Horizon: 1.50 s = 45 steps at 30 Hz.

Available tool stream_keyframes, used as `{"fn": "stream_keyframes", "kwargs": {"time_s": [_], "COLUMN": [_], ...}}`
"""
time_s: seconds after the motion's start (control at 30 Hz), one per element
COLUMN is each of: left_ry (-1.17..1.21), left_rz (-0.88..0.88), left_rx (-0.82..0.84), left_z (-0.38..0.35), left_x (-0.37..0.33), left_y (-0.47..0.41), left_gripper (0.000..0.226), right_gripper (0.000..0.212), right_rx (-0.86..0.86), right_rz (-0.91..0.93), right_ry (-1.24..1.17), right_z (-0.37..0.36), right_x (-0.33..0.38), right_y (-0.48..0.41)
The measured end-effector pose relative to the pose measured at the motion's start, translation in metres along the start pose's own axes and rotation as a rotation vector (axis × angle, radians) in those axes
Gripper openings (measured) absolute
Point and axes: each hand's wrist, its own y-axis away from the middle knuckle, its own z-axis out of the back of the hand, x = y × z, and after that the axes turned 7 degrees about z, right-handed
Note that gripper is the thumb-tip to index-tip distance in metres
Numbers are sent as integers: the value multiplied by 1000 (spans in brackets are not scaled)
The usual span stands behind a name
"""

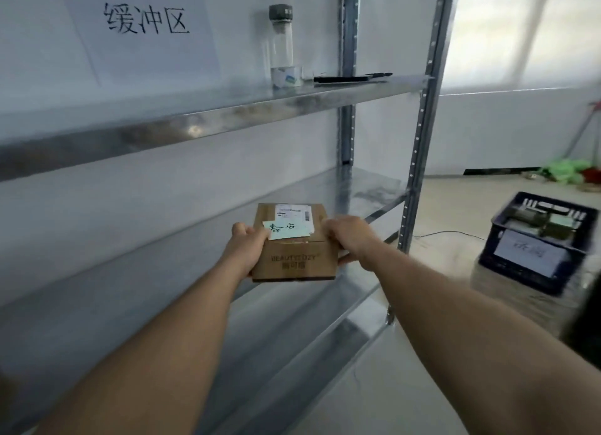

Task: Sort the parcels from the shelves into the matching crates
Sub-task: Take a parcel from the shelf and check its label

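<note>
Here the person holds a brown cardboard parcel (294, 242) between both hands, out in front of the lower shelf (374, 190) near its right front corner, seemingly clear of its surface. The left hand (248, 239) clasps the parcel's left side with the thumb over the top edge; the right hand (346, 236) wraps the right side, fingers curled beneath. A pale green note (287, 230) with handwritten characters lies on top, partly under the left thumb. The main risk is probably misreading that covered note and carrying the parcel to the wrong crate; the dark blue crate (533, 239) on the floor to the right bears a label too blurred to compare. The loose-looking note could also slip off.
</note>
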Motion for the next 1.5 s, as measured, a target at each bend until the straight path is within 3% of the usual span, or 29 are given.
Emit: {"fn": "stream_keyframes", "kwargs": {"time_s": [0.07,0.2,0.37,0.47,0.63,0.83,1.1,1.5], "left_ry": [-16,-50,-93,-117,-210,-342,-339,-377], "left_rz": [-4,-34,-188,-284,-389,-493,-588,-656], "left_rx": [-11,43,282,370,493,581,736,939], "left_z": [-36,-109,-189,-232,-295,-375,-515,-691], "left_x": [-11,-28,-54,-68,-85,-116,-185,-262], "left_y": [-9,-21,-20,-22,-31,-52,-108,-183], "left_gripper": [23,20,88,90,96,102,103,97], "right_gripper": [3,22,75,82,95,97,95,88], "right_rx": [-69,-96,-77,-59,-125,-210,-406,-573], "right_rz": [16,42,177,220,130,50,-58,-235], "right_ry": [1,9,282,407,503,569,667,626], "right_z": [33,102,178,215,267,336,455,579], "right_x": [-17,-50,-79,-99,-134,-160,-182,-230], "right_y": [-11,-28,-38,-39,-42,-59,-110,-197]}}
